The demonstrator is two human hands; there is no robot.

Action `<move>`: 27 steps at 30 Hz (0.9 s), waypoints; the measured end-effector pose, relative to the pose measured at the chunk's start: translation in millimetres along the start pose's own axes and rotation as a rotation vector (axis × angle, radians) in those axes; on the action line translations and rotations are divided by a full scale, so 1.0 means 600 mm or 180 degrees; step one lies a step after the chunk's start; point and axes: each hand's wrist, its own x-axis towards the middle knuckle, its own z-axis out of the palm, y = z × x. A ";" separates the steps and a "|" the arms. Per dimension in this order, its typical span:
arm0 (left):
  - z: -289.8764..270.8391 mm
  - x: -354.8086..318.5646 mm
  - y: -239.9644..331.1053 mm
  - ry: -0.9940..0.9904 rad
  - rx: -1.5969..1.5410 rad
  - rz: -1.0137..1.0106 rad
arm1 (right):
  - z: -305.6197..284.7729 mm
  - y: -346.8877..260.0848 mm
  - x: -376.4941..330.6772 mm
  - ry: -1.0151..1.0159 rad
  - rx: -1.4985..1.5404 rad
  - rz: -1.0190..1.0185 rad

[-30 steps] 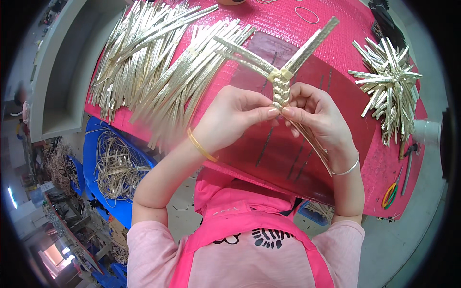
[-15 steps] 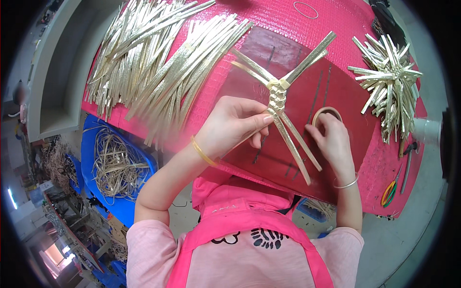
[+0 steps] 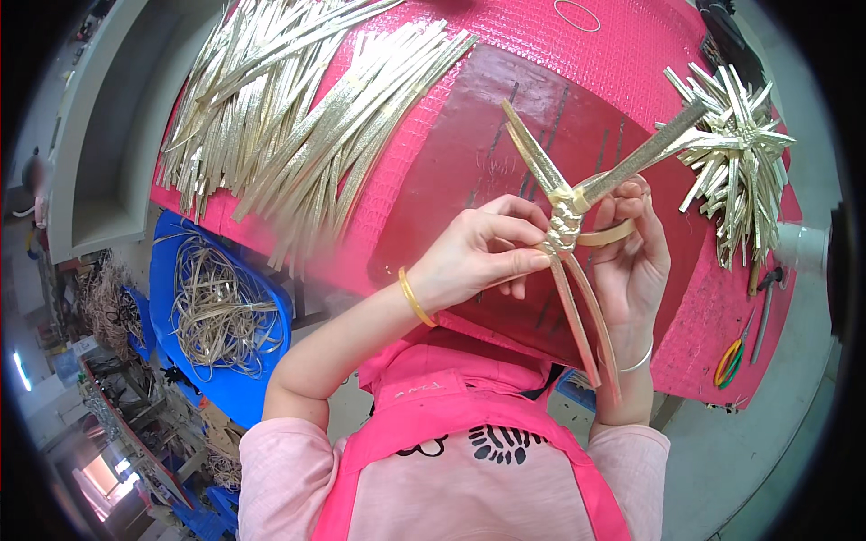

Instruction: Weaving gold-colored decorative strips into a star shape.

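A braided gold strap piece (image 3: 565, 219) hangs above the board, with loose strips fanning out from both ends of its short plait. My left hand (image 3: 487, 245) pinches the plait's lower left side between thumb and fingers. Beside it, my right hand (image 3: 634, 257) is closed round a tan roll of tape (image 3: 606, 236), held up against the right side of the plait. Partly hidden by the fingers, the tape's far side cannot be made out. Under both hands lies a dark red board (image 3: 433, 180) marked with black lines.
Two heaps of gold strips (image 3: 343, 135) cover the table's left part. A pile of finished-looking braided pieces (image 3: 735, 149) lies at the right, above scissors (image 3: 732, 356) with coloured handles. A blue bin (image 3: 221, 311) of thin strips stands at lower left. A rubber band (image 3: 577, 15) lies at the far edge.
My right hand has lifted the tape roll off the board and brought it to the plait. My left hand has shifted right and slightly down with the braided piece, which has turned a little.
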 end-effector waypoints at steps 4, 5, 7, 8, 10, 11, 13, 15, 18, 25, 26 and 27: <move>0.000 0.001 0.007 -0.0153 -0.0335 -0.0151 | 0.002 0.013 -0.005 0.0172 0.0092 -0.0085; -0.001 -0.002 0.008 -0.0168 -0.0373 -0.0067 | 0.004 0.015 -0.007 0.0365 -0.0038 -0.0110; -0.005 -0.008 0.015 -0.0197 -0.0406 0.0012 | 0.009 0.020 -0.004 0.0251 -0.0662 -0.0429; -0.007 -0.014 0.022 -0.0307 -0.0277 0.0095 | -0.002 0.026 0.001 0.0111 -0.1827 -0.1358; -0.009 -0.024 0.032 -0.0381 -0.0118 0.0287 | -0.040 0.033 0.003 -0.0449 -0.3796 -0.2181; -0.010 -0.026 0.040 -0.0370 -0.0115 0.0295 | -0.053 0.032 0.002 -0.0378 -0.4539 -0.2081; -0.015 -0.029 0.049 -0.0140 0.0151 0.0227 | -0.015 0.039 0.001 -0.0369 -0.3405 -0.0948; -0.017 -0.028 0.051 -0.0158 0.0190 0.0260 | -0.007 0.026 0.004 -0.0448 -0.3510 -0.0524; -0.013 -0.027 0.050 -0.0028 0.0529 0.0397 | -0.005 0.010 0.011 -0.0354 -0.3694 0.0074; -0.002 -0.013 0.033 0.0861 0.0398 0.0026 | 0.013 -0.019 -0.001 0.0250 -0.5737 -0.1602; 0.001 -0.010 0.032 0.1004 0.0442 0.0164 | 0.013 -0.019 -0.002 0.0154 -0.6041 -0.1806; 0.002 -0.006 0.031 0.1129 0.0489 0.0304 | 0.013 -0.018 -0.003 0.0073 -0.6347 -0.2025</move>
